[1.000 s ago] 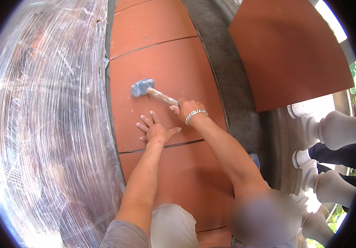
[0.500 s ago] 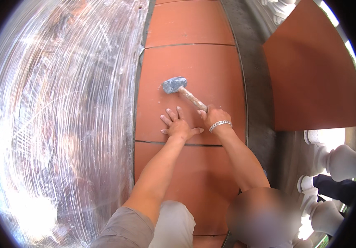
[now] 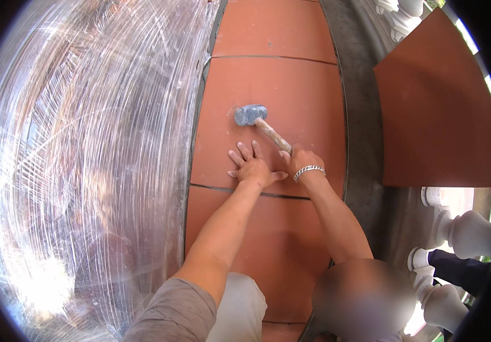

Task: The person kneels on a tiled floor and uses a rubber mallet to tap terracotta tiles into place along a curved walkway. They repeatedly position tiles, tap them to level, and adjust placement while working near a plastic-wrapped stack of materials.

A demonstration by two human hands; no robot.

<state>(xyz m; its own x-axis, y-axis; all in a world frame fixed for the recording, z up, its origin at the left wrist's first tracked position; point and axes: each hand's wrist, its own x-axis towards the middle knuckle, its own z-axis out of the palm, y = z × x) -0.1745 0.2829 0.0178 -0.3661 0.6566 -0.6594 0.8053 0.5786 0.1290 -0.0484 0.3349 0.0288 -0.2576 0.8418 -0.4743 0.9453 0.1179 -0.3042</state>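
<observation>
A large terracotta-coloured floor tile lies in a row with others of its kind. My left hand rests flat on its nearer part, fingers spread, holding nothing. My right hand, with a silver chain bracelet at the wrist, is closed around the wooden handle of a mallet. The mallet's grey, whitish-smeared head is over the tile, beyond my left fingertips. Whether that head touches the tile, I cannot tell.
Clear plastic sheeting covers a surface along the left. Right of the tile row runs a dark grey strip. Another terracotta tile stands by pale balusters. Someone's dark-clothed limb shows among the balusters.
The view has shifted slightly, so the tiles, mallet and hands appear a little farther right. Both hands and the mallet keep nearly the same places over the tile.
</observation>
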